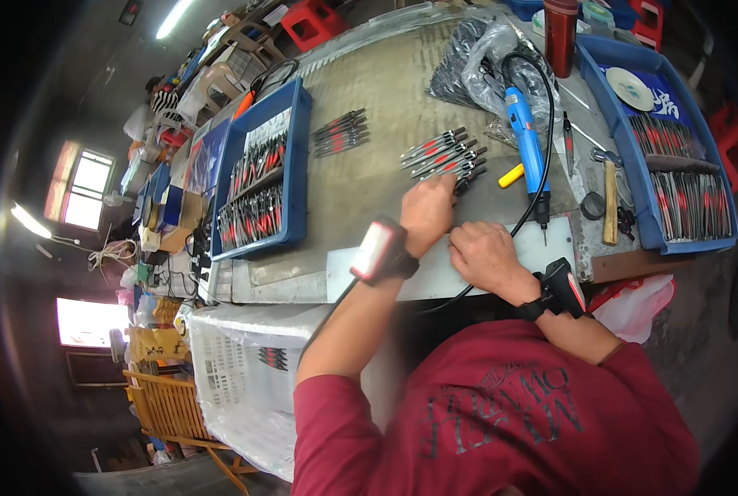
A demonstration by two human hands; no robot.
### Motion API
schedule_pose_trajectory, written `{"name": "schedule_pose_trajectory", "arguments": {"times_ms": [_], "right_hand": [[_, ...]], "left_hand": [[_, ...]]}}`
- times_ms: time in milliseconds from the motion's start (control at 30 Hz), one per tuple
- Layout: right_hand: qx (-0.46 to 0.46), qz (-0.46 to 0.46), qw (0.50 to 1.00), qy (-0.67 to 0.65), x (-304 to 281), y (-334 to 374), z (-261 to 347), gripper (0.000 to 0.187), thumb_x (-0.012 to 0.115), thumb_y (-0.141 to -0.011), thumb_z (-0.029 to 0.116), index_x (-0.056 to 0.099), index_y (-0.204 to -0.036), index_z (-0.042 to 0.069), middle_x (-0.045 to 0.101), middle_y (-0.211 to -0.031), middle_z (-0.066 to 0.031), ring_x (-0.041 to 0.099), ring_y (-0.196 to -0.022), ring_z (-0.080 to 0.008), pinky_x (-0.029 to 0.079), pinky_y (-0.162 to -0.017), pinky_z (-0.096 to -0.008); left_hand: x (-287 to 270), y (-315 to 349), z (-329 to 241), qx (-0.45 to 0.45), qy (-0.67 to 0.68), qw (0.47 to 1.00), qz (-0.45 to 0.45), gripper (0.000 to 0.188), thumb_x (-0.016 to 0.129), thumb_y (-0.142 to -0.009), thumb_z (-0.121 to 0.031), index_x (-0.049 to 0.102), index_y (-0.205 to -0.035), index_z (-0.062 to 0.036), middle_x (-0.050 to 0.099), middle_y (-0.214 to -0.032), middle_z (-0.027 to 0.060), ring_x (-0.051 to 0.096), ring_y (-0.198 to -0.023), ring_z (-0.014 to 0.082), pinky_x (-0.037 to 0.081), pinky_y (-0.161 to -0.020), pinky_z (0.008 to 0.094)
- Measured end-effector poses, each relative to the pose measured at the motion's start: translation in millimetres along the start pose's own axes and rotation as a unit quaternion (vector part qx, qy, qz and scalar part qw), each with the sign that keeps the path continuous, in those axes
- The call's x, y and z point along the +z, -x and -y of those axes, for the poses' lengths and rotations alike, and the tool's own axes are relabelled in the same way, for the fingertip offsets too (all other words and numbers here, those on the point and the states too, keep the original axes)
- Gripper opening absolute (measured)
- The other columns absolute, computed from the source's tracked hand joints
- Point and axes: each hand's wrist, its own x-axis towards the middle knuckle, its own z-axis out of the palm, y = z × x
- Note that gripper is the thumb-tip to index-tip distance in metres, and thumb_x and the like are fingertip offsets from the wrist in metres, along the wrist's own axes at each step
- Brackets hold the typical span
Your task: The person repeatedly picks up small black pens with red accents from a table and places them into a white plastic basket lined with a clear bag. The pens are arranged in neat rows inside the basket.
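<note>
My left hand [428,208] is curled at the near end of a group of slim tools [445,153] with silver shafts and black-and-red parts. Its fingers meet a dark tool end there, and their tips are hidden. Close on its right, my right hand [483,255] is closed above a white board [352,266] at the bench's near edge. What it holds, if anything, is hidden. A blue electric screwdriver [524,136] with a black cord hangs bit-down just beyond my right hand. A second group of similar dark tools [341,132] lies farther left.
Blue trays packed with these tools stand left [295,165] and right [613,157]. A hammer [610,202], a black ring [592,206] and a yellow handle [511,175] lie to the right. Plastic bags [493,66] and a red flask [560,41] stand behind. A plastic-lined white crate [220,355] sits below left.
</note>
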Motion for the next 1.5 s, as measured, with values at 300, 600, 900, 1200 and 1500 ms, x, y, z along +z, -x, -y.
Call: {"name": "schedule_pose_trajectory", "arguments": {"times_ms": [300, 600, 900, 1200, 1500], "right_hand": [[-0.01, 0.025, 1.0, 0.004, -5, -4, 3, 0.008, 0.058, -0.07, 0.011, 0.051, -0.068, 0.007, 0.054, -0.067, -0.0086, 0.055, -0.067, -0.0287, 0.043, -0.06, -0.0412], [-0.008, 0.065, 0.998, -0.017, -3, -5, 4, 0.006, 0.055, -0.074, 0.009, 0.052, -0.072, 0.003, 0.053, -0.07, -0.0137, 0.053, -0.067, -0.0335, 0.04, -0.058, -0.0424], [0.018, 0.093, 0.995, -0.027, 0, -2, 3, 0.01, 0.055, -0.08, 0.009, 0.051, -0.077, 0.001, 0.051, -0.071, -0.0132, 0.051, -0.066, -0.0302, 0.04, -0.06, -0.0367], [0.017, 0.12, 0.992, -0.023, 3, -1, -6, 0.014, 0.055, -0.084, 0.01, 0.049, -0.077, -0.001, 0.046, -0.068, -0.0114, 0.045, -0.06, -0.0257, 0.037, -0.056, -0.0345], [-0.003, 0.11, 0.994, -0.015, 3, -1, -6, 0.016, 0.054, -0.086, 0.011, 0.049, -0.079, -0.003, 0.046, -0.069, -0.0117, 0.044, -0.06, -0.0234, 0.037, -0.056, -0.0333]], "left_hand": [[-143, 72, 24, -0.119, 0.318, 0.931, -0.133, 0.021, 0.061, -0.084, -0.009, 0.057, -0.104, -0.0035, 0.057, -0.079, -0.0034, 0.047, -0.063, 0.0016, 0.036, -0.053, 0.0163], [-254, 248, 94, -0.271, 0.285, 0.85, -0.351, 0.019, 0.066, -0.082, -0.018, 0.061, -0.096, -0.0061, 0.056, -0.073, -0.007, 0.045, -0.059, -0.0002, 0.031, -0.051, 0.015], [-219, 424, 188, -0.493, 0.1, 0.74, -0.447, 0.016, 0.062, -0.068, -0.011, 0.059, -0.079, 0.0012, 0.059, -0.066, 0.0048, 0.053, -0.054, 0.0098, 0.042, -0.05, 0.0238], [-134, 495, 244, -0.598, 0.224, 0.501, -0.584, 0.011, 0.062, -0.072, -0.006, 0.055, -0.076, 0.0019, 0.056, -0.063, 0.007, 0.053, -0.045, 0.0133, 0.047, -0.04, 0.0261], [-83, 522, 271, -0.609, 0.208, 0.349, -0.681, 0.011, 0.059, -0.073, -0.004, 0.054, -0.073, 0.0065, 0.054, -0.062, 0.012, 0.051, -0.043, 0.0185, 0.045, -0.041, 0.03]]}}
